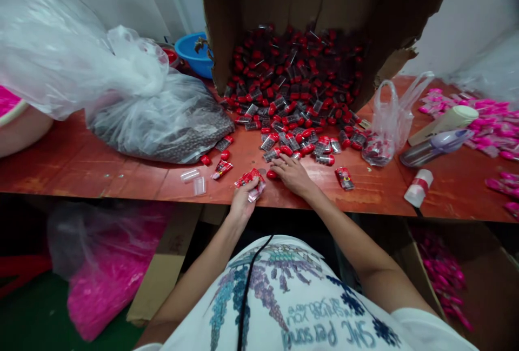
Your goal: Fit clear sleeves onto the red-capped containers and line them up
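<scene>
In the head view my left hand [243,197] is closed on a few red printed plastic packets [252,180], held just above the table's front edge. My right hand [292,176] lies palm down to the right of it, its bent fingers over a small red-capped container [272,174] whose body is mostly hidden under the hand. Right beyond those fingertips are more clear containers with red caps and dark contents [271,141], spilling from a large heap [292,80]. A single red printed packet [221,169] rests left of my left hand, and another packet [344,178] is to the right.
An open cardboard box [221,26] lies behind the heap. On the left sit a plastic bag of dark beads [162,118] and clear empty tubes [199,185]. Rightward are a small plastic bag [381,143], a bottle [433,148], a white roll [419,189] and pink packets [478,124].
</scene>
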A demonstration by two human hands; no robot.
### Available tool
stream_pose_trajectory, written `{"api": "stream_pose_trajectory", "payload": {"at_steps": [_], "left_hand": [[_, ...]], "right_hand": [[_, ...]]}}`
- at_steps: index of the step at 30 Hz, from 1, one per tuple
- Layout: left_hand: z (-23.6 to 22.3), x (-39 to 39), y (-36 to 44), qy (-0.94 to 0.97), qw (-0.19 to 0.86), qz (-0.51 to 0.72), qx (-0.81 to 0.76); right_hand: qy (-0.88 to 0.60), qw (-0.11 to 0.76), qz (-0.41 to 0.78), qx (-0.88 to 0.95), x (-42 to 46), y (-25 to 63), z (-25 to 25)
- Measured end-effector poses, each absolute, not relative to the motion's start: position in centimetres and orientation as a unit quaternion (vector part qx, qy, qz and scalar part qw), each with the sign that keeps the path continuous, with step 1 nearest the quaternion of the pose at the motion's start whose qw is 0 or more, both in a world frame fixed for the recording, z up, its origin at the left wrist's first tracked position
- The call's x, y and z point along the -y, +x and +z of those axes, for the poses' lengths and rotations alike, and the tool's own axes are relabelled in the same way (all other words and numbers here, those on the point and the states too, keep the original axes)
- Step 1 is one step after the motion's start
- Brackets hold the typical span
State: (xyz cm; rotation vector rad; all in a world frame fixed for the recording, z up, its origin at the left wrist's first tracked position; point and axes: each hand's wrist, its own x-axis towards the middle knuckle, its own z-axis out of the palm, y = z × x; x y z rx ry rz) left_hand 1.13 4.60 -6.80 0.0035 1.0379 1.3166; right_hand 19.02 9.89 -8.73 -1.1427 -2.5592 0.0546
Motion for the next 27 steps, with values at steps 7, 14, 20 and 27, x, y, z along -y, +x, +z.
{"api": "stream_pose_trajectory", "payload": {"at_steps": [7, 14, 20, 27], "left_hand": [[-6.8, -5.2, 1.5, -0.033, 0.674, 0.585, -0.450], [-7.0, -5.5, 3.2, -0.016, 0.680, 0.587, -0.438], [-6.7, -4.8, 4.3, 0.054, 0.644, 0.624, -0.440], [-6.2, -4.2, 4.5, 0.162, 0.646, 0.612, -0.426]], "right_hand": [[-0.462, 0.393, 0.291, 0.740, -4.2, 18.2, -6.8], [-0.495, 0.452, 0.387, 0.634, -1.8, 16.9, -6.4], [-0.538, 0.442, 0.391, 0.601, -1.8, 17.1, -7.4], [-0.518, 0.474, 0.484, 0.523, -2.0, 17.6, -7.2]]}}
